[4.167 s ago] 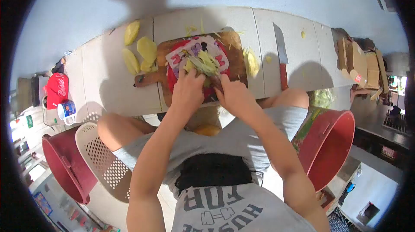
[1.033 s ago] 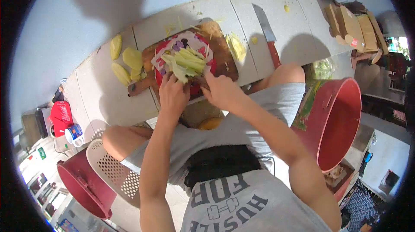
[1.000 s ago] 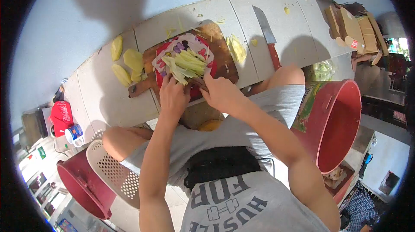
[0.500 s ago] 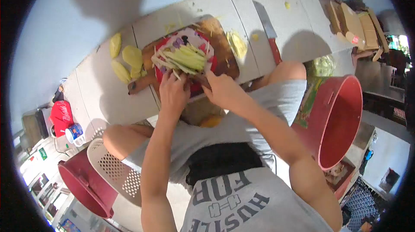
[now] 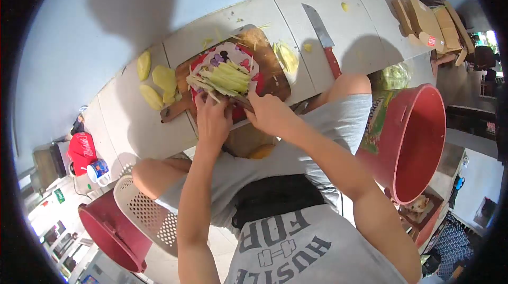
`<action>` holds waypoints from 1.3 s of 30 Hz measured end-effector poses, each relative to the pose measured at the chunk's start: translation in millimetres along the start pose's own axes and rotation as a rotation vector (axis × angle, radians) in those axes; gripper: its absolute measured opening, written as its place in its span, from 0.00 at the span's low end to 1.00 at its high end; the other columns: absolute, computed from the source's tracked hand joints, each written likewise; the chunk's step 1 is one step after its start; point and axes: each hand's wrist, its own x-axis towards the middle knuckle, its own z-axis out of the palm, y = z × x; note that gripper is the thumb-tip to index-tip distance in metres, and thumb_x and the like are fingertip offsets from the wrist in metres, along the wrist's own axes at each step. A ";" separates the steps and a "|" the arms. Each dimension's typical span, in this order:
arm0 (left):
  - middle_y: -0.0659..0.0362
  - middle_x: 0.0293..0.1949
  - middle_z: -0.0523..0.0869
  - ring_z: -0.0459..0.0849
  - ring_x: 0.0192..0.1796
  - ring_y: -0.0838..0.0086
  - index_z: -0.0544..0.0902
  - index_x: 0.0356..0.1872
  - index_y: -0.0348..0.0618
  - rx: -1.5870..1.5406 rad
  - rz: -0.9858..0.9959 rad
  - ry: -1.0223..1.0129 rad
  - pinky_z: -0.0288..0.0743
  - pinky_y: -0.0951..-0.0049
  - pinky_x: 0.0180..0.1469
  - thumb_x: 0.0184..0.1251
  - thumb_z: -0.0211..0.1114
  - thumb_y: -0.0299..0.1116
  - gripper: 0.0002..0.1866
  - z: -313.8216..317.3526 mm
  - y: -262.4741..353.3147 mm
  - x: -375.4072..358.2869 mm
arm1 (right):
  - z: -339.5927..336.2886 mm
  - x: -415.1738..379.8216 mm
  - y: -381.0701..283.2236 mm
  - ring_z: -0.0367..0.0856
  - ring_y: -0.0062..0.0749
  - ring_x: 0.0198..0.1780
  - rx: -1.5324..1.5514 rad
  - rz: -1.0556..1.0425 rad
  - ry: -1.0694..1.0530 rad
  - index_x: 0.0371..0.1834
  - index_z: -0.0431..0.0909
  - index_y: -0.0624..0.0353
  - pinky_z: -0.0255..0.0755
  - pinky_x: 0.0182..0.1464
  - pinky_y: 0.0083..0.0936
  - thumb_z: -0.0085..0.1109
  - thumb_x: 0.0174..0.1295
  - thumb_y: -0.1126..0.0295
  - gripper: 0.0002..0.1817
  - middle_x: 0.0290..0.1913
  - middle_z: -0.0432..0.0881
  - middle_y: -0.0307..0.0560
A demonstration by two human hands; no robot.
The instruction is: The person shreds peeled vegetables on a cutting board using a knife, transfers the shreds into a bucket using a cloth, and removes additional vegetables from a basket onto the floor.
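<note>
A heap of thin pale-green strips point(image 5: 228, 78), apparently cut fruit or vegetable, lies on a red-and-white patterned plate point(image 5: 253, 62). The plate rests on a wooden cutting board point(image 5: 274, 75). At the near left of the heap, my left hand point(image 5: 213, 120) has its fingers curled against the strips. My right hand point(image 5: 271, 115) is closed at the plate's near right edge. From it a dark flat piece, seemingly a knife blade point(image 5: 242, 102), extends toward my left hand; its handle is hidden in my grip.
Peeled yellow-green pieces point(image 5: 164, 78) lie left of the board, sliced ones point(image 5: 287, 56) on its right. A red-handled knife point(image 5: 324, 35) rests on the tiled counter point(image 5: 254, 11). Red tubs point(image 5: 410, 146) and a perforated cream basket point(image 5: 148, 212) stand below. Cardboard point(image 5: 426, 24) sits far right.
The view has shifted slightly. Both hands stay at the near edge of the heap, with only slight finger movement. The strips look a little more gathered together.
</note>
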 end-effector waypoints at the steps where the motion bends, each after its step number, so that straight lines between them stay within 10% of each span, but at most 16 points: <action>1: 0.50 0.49 0.86 0.77 0.56 0.45 0.87 0.41 0.41 0.004 0.003 0.002 0.75 0.52 0.58 0.54 0.69 0.24 0.12 0.2 -0.4 -1.0 | -0.1 1.4 -0.4 0.87 0.65 0.39 -0.003 -0.010 -0.001 0.45 0.72 0.64 0.82 0.41 0.56 0.57 0.70 0.59 0.17 0.35 0.85 0.67; 39: 0.51 0.53 0.85 0.78 0.57 0.44 0.87 0.45 0.39 -0.010 0.070 0.101 0.76 0.50 0.60 0.49 0.69 0.20 0.18 15.8 -9.4 -16.4 | -7.5 -16.3 -26.9 0.84 0.66 0.33 0.023 -0.109 0.032 0.43 0.69 0.66 0.79 0.37 0.56 0.59 0.68 0.63 0.16 0.27 0.82 0.69</action>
